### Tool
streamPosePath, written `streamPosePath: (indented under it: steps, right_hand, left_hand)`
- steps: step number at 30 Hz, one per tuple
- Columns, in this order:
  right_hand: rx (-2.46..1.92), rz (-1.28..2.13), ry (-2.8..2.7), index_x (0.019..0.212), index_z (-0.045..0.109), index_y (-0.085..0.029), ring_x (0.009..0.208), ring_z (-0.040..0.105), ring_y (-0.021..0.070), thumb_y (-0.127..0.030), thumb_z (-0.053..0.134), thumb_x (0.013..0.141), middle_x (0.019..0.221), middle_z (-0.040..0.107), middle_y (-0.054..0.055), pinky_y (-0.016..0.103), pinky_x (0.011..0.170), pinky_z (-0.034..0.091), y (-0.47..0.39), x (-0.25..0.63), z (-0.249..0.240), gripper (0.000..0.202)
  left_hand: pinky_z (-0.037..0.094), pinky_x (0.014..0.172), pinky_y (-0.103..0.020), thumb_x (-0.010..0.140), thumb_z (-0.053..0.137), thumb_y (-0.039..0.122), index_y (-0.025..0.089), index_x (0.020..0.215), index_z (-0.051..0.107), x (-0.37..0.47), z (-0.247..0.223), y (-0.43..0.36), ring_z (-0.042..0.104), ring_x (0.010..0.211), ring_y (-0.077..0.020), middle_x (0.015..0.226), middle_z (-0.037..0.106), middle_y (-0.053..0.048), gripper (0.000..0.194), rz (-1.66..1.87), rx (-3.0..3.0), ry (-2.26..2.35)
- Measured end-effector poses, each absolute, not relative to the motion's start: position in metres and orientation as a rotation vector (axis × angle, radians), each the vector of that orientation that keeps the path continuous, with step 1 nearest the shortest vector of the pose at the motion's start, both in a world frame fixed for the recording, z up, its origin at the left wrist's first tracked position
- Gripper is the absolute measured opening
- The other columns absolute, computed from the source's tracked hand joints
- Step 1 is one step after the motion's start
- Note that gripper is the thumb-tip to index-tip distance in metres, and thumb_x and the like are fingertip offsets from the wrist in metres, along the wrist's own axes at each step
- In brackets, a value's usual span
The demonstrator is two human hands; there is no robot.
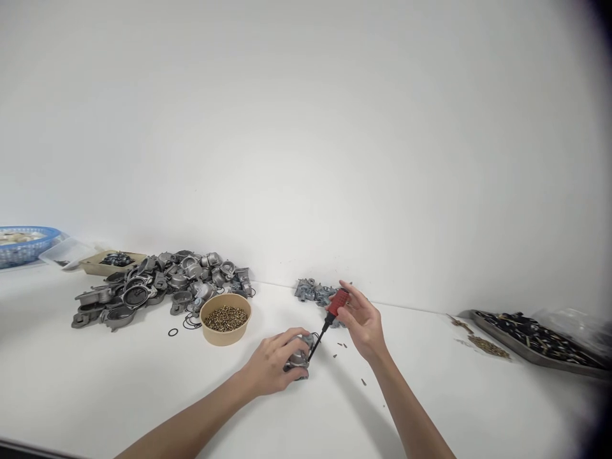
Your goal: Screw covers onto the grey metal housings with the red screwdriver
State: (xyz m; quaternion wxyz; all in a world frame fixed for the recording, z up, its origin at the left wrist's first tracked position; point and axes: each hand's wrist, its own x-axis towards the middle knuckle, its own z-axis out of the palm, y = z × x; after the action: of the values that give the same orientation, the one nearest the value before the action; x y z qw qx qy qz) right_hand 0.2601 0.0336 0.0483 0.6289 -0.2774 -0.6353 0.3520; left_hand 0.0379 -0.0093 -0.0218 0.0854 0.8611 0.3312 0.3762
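My left hand (275, 364) is wrapped round a grey cast-metal part (298, 358) that rests on the white table (258, 427); its fingers cover much of the part. In my right hand (363, 325) is a screwdriver (338, 302) with a red handle and black shaft. The shaft slants down and left, and its tip meets the right side of the metal part. Several small screws (335, 356) lie loose just right of the part. A tan paper bowl (224, 338) full of brass-coloured screws (225, 317) stands to the left of my left hand.
A heap of grey metal housings (179, 280) fills the back left, with black rubber rings (173, 332) in front. Smaller grey castings (308, 290) lie by the wall. At right are a tray of dark parts (545, 338) and brass pieces (488, 346). A blue basket (29, 248) stands far left.
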Motion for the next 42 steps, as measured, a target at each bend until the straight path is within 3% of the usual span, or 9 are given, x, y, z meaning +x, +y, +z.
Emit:
streamPosePath:
  steps: [4,8,13,18,23,26,31,35,42]
  right_hand:
    - [-0.584,0.718,-1.691,0.116,0.065,-0.028,0.089,0.067,0.0261,-0.033,0.075,0.079,0.104,0.065,0.009,0.038,0.067,0.059,0.030,0.254,0.070,0.040]
    - [-0.604,0.522,-2.030,0.107,0.070,-0.029,0.080,0.064,0.0214,-0.030,0.077,0.078,0.104,0.067,0.007,0.030,0.058,0.054,0.029,0.243,0.099,0.029]
    - [-0.539,0.476,-2.309,0.124,0.065,-0.030,0.076,0.068,0.0203,-0.030,0.057,0.093,0.089,0.073,0.005,0.031,0.063,0.056,0.027,0.233,0.125,0.033]
    - [-0.623,0.308,-2.338,0.109,0.073,-0.029,0.072,0.068,0.0198,-0.033,0.072,0.082,0.085,0.074,0.004,0.030,0.061,0.057,0.029,0.238,0.135,0.028]
    - [-0.540,0.296,-2.395,0.121,0.067,-0.030,0.079,0.068,0.0210,-0.024,0.058,0.092,0.084,0.075,0.004,0.031,0.064,0.057,0.022,0.251,0.136,0.031]
    - [-0.610,0.194,-2.326,0.111,0.072,-0.031,0.067,0.066,0.0181,-0.027,0.066,0.088,0.085,0.074,0.003,0.029,0.058,0.056,0.016,0.253,0.133,0.024]
    - [-0.587,0.144,-2.397,0.129,0.060,-0.033,0.075,0.066,0.0195,-0.024,0.055,0.093,0.087,0.073,0.002,0.032,0.065,0.056,0.010,0.250,0.132,0.038]
    - [-0.654,0.044,-2.356,0.111,0.070,-0.029,0.069,0.064,0.0184,-0.030,0.067,0.087,0.086,0.072,0.003,0.030,0.061,0.054,0.007,0.247,0.133,0.024]
    - [-0.680,-0.022,-2.341,0.085,0.070,-0.023,0.060,0.059,0.0143,-0.033,0.065,0.089,0.079,0.068,0.003,0.026,0.052,0.047,0.002,0.242,0.130,0.012]
  left_hand:
    - [0.050,0.080,-0.028,0.081,0.070,0.030,0.027,0.102,0.055,0.038,-0.024,-0.009,0.067,0.091,-0.0182,0.136,0.054,-0.002,0.026,1.141,2.570,0.989]
    - [0.050,0.077,-0.027,0.078,0.073,0.032,0.027,0.104,0.055,0.037,-0.025,-0.008,0.067,0.087,-0.0169,0.135,0.054,-0.002,0.032,1.155,2.562,1.020]
    - [0.051,0.076,-0.026,0.079,0.073,0.035,0.027,0.104,0.055,0.038,-0.026,-0.008,0.067,0.084,-0.0164,0.132,0.054,-0.002,0.032,1.175,2.556,1.037]
    - [0.051,0.075,-0.027,0.079,0.073,0.037,0.027,0.104,0.055,0.038,-0.027,-0.007,0.067,0.083,-0.0167,0.132,0.055,-0.003,0.032,1.175,2.554,1.050]
    - [0.052,0.075,-0.028,0.080,0.072,0.037,0.027,0.105,0.056,0.038,-0.028,-0.006,0.067,0.084,-0.0167,0.134,0.054,-0.003,0.032,1.140,2.549,1.038]
    - [0.052,0.076,-0.028,0.081,0.071,0.036,0.027,0.105,0.055,0.038,-0.028,-0.006,0.067,0.083,-0.0163,0.134,0.053,-0.003,0.030,1.134,2.539,1.020]
    - [0.052,0.073,-0.027,0.082,0.070,0.036,0.027,0.104,0.055,0.038,-0.026,-0.007,0.067,0.081,-0.0152,0.132,0.054,-0.002,0.029,1.127,2.540,1.035]
    - [0.052,0.071,-0.026,0.079,0.072,0.036,0.027,0.107,0.053,0.038,-0.026,-0.007,0.067,0.080,-0.0151,0.132,0.056,-0.002,0.036,1.124,2.527,1.073]
    - [0.052,0.072,-0.026,0.077,0.075,0.034,0.027,0.107,0.053,0.038,-0.023,-0.008,0.067,0.079,-0.0142,0.131,0.056,-0.001,0.038,1.135,2.477,1.064]
